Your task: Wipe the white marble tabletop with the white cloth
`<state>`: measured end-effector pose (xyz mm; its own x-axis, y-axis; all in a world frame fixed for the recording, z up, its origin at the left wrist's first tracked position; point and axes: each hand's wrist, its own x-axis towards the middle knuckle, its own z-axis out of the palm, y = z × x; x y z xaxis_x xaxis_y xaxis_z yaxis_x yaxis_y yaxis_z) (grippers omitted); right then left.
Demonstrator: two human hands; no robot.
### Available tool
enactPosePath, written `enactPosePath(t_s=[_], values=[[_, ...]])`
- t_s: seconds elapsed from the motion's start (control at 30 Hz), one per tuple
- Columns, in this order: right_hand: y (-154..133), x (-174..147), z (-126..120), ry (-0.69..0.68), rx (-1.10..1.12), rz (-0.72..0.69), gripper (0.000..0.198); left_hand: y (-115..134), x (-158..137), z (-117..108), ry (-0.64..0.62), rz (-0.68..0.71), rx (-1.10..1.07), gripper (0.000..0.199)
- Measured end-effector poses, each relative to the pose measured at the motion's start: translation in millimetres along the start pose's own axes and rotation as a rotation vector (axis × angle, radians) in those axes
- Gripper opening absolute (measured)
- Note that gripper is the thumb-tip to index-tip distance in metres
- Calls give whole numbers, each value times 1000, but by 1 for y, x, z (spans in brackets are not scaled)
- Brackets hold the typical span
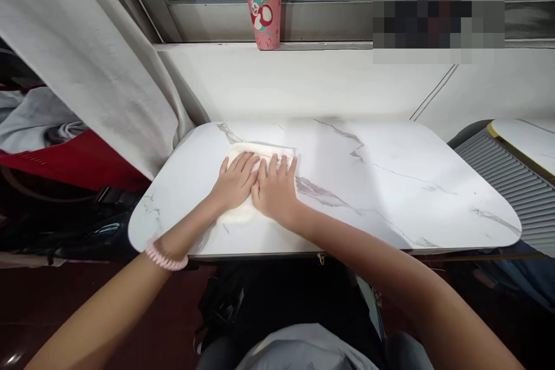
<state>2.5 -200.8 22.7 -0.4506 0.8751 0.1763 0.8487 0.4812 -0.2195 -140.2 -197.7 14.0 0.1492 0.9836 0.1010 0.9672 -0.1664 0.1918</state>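
A cream-white folded cloth [237, 217] lies flat on the marble-patterned white table [416, 185], left of its middle. My left hand [234, 182] rests palm down on the cloth, fingers stretched and slightly spread. Beside it, my right hand [276, 191] also lies flat on the cloth with its fingers apart. The thumbs of both hands meet near the cloth's centre. Much of the cloth is hidden under the hands. A pink coiled band [166, 256] circles my left wrist.
A pink paper cup [264, 8] stands on the window sill behind the table. The light curtain [99, 52] hangs at the left, near a red bag-like item [78, 159]. At the right are a grey ribbed surface [515, 173] and another white tabletop [531, 139].
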Motion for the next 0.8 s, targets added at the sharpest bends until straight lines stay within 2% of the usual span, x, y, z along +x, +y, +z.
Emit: enactPosePath(t_s=[0.1,0.2,0.27,0.37,0.43,0.53,0.8], values=[[-24,-40,-16,-144,-55,-79,69,8,-54,-2,15,-6,2,53],[-49,-62,-23,-247,-116,-120,71,10,-93,-6,23,-15,-32,53],[-62,-67,-20,-246,-92,-174,67,4,-110,-8,23,-25,-46,54],[-74,-57,-7,-220,94,-289,65,-20,-122,-14,20,-82,-52,55],[-80,-42,3,-207,206,-343,66,-43,-120,-18,19,-139,-68,55],[-89,-14,16,-190,255,-357,66,-80,-104,-28,7,-163,-121,55],[-102,78,46,-129,376,-234,64,-155,-22,-43,7,-60,-239,59]])
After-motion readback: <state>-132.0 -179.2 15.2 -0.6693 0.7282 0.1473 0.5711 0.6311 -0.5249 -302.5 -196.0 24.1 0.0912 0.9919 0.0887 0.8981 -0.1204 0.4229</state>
